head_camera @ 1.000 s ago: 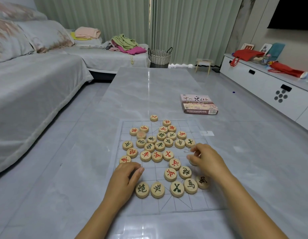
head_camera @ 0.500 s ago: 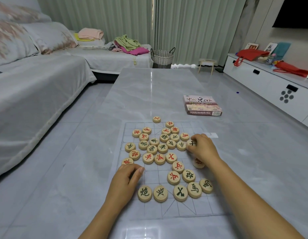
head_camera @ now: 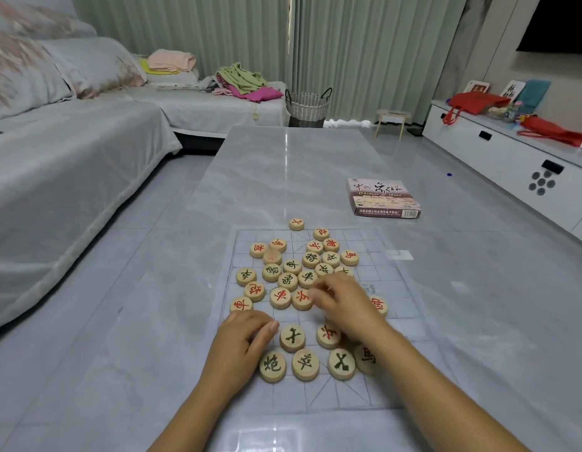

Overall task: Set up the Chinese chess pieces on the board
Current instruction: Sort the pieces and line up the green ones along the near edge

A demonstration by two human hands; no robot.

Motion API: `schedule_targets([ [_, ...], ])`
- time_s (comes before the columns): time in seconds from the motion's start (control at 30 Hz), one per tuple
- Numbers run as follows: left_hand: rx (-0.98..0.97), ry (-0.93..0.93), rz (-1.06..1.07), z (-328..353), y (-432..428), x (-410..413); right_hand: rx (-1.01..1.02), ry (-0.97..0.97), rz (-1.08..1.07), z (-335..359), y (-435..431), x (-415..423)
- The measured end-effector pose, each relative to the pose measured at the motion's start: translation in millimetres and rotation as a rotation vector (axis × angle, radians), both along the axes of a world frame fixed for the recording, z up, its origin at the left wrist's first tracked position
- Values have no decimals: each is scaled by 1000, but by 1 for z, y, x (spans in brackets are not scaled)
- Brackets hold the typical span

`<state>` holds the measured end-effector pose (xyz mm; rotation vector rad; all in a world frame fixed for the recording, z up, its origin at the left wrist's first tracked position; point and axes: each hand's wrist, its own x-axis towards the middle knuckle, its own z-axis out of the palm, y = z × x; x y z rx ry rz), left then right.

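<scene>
A grey marble-look desk runs down the middle of a living room, and on its near half lies a clear board printed with a faint grid. Round wooden chess pieces with red or dark characters lie face up in a loose cluster over the board's centre and far half, many touching. One lone piece sits at 12 o'clock on the board's far edge. At 6 o'clock four dark-lettered pieces form a near row, its last disc partly hidden under the right forearm. Just beyond it lie a dark piece and a red piece. The right grip reaches over the cluster's middle, its blurred fingertips at a red disc; whether it is grasping one I cannot tell. Another red disc lies just beside it at 3 o'clock. The left grip rests on the board at 8 o'clock with fingers curled under, and what they may enclose is hidden, so I cannot tell. The chess box lies on the desk at 1 o'clock, apart from the board. Farther out are a covered sofa at 9 o'clock, folded clothes and a woven basket at 12 o'clock before pale green curtains, and a white cabinet at 2 o'clock.
</scene>
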<state>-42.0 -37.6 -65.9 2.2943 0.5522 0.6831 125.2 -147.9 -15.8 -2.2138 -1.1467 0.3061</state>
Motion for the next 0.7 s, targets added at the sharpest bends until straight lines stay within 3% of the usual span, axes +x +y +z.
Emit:
schedule_targets([
  [0.1, -2, 10, -3, 0, 0, 1, -113, -158, -210, -4, 2, 46],
  [0.17, 7, 16, -7, -1, 1, 2, -236, -183, -196, -11, 2, 63],
  [0.23, 13, 20, -6, -1, 1, 2, -243, -145, -163, -16, 4, 68],
  [0.43, -16, 6, 9, 0, 0, -1, 11, 86, -278, 3, -28, 64],
  [0.6, 8, 4, 16, 1, -2, 1, -108, 197, -219, -5, -87, 39],
  [0.7, 32, 23, 10, -1, -2, 0, -57, 197, -231, -13, -96, 33],
])
